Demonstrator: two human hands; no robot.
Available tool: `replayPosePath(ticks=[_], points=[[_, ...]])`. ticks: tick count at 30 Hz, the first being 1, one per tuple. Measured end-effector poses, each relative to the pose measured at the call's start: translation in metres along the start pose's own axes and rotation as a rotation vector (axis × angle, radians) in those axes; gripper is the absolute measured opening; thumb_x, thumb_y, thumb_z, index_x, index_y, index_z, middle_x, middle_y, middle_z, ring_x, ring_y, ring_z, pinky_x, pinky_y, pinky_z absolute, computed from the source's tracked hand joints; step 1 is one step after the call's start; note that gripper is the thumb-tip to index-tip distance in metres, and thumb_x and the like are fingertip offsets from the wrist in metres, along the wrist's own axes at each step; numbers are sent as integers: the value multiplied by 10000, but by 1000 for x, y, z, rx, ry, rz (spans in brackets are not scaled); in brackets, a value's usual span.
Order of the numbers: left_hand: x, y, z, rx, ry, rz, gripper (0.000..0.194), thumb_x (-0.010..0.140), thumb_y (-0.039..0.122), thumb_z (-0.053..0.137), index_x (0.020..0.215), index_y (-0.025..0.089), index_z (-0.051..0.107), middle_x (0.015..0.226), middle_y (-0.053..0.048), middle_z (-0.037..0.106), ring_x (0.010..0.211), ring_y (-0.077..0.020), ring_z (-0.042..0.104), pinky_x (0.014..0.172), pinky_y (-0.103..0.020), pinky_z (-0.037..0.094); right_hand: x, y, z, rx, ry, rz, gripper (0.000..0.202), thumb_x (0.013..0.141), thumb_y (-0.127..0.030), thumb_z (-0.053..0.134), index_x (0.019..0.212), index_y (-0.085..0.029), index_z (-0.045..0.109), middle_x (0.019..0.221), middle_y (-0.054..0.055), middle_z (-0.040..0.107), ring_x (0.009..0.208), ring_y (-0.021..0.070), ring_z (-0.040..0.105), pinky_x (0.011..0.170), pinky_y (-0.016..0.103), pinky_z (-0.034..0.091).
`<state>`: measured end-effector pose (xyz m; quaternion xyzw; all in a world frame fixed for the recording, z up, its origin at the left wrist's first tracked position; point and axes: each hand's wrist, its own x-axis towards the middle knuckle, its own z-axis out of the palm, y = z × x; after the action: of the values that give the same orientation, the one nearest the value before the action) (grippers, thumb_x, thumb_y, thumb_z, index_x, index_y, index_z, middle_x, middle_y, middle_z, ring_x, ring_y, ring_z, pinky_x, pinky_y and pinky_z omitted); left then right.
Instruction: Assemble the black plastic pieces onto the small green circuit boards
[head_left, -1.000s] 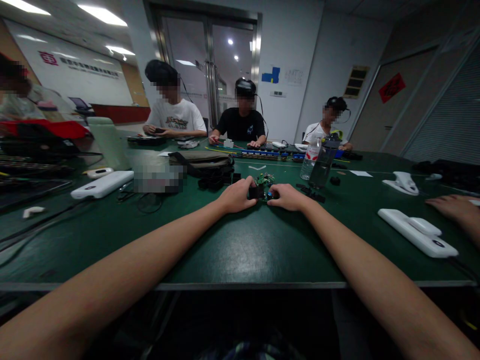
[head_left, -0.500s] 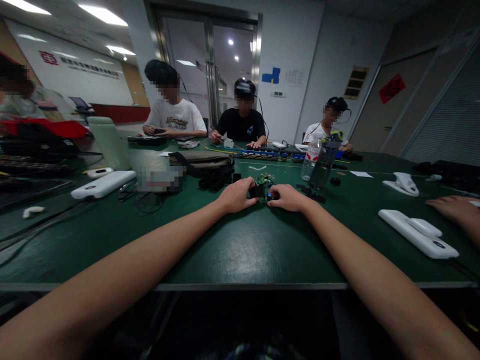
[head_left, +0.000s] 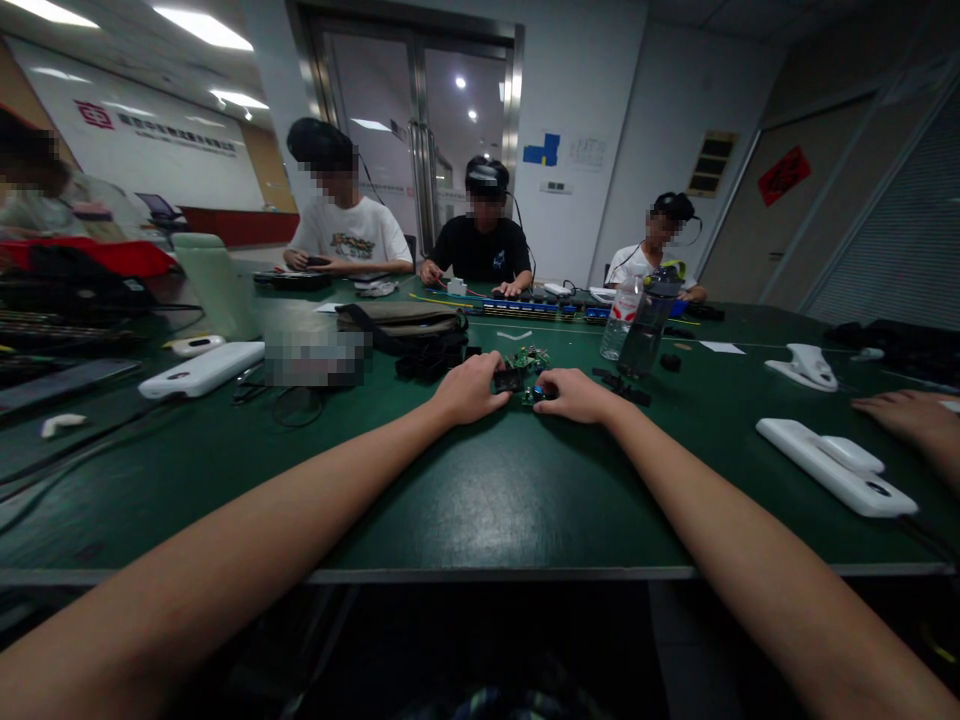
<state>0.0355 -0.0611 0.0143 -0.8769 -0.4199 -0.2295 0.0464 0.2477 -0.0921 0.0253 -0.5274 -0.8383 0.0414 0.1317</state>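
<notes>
My left hand (head_left: 474,388) is closed on a small black plastic case (head_left: 509,381), thumb at the near side and fingers at the far side. Close to its right, my right hand (head_left: 571,394) pinches a small circuit board part with blue on it (head_left: 537,393); its exact kind is too small to make out. Just beyond both hands lies a little heap of green circuit boards (head_left: 529,356) with fine wires. Black plastic pieces (head_left: 431,362) sit beyond my left hand, and more dark pieces (head_left: 621,385) lie to the right of my right hand.
A water bottle (head_left: 621,318) and a dark tumbler (head_left: 651,325) stand at the right. White power banks (head_left: 832,468) lie on the green table (head_left: 465,500). A grey bag (head_left: 405,325) rests at the back left. Several people sit around; a co-worker's hand (head_left: 900,415) is at the right.
The black case in my left hand has tipped, so its face shows differently. My right hand stays almost where it was.
</notes>
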Motion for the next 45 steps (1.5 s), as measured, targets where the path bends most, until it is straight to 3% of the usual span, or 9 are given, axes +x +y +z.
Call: replayPosePath(ticks=[17,33,45], points=[[0,-1,1,-12,47,94,288,783,295,633,1025,204,505,1017,-69,603,972,-241,589,814,-354,505,0,0,0,-17,-4,-5,202,790,-307,705,895,-152,630,862,40,646,751,146,541,654,230,342],[0,3,-3,-8,0,14,316,800,352,622,1050,197,505,1025,-88,673,912,-261,659,756,-356,503,1,1,1,-23,10,-23,217,777,-311,714,916,-159,645,880,44,658,772,156,563,673,235,356],[0,0,1,-31,40,29,339,793,392,630,1053,206,517,1028,-82,666,913,-258,656,775,-357,503,-1,-2,-2,-6,-2,-10,231,777,-311,719,938,-155,658,900,55,667,794,164,577,699,245,379]])
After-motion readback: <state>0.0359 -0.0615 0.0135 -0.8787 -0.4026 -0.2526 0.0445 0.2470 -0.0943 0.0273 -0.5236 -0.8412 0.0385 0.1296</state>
